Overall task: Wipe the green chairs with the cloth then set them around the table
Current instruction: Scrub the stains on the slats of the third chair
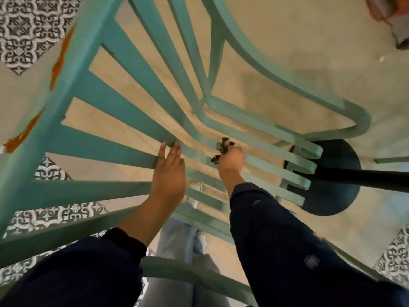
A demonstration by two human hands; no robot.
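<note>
A green slatted chair [124, 120] fills most of the head view, seen from very close above; orange patches show where paint has chipped off its left rail. My left hand [169, 173] lies flat on the slats near the middle, fingers stretched forward and touching a slat. My right hand [231, 160] is closed around a small dark bunched cloth [223, 147], which it presses against the slats just right of the left hand. The far ends of the slats reach out to the right.
A black round table base [332, 196] with its black pole [363, 177] stands on the beige floor right of the chair. Patterned tiles [26, 29] lie at the upper left and lower corners. My legs and white shoes show below through the slats.
</note>
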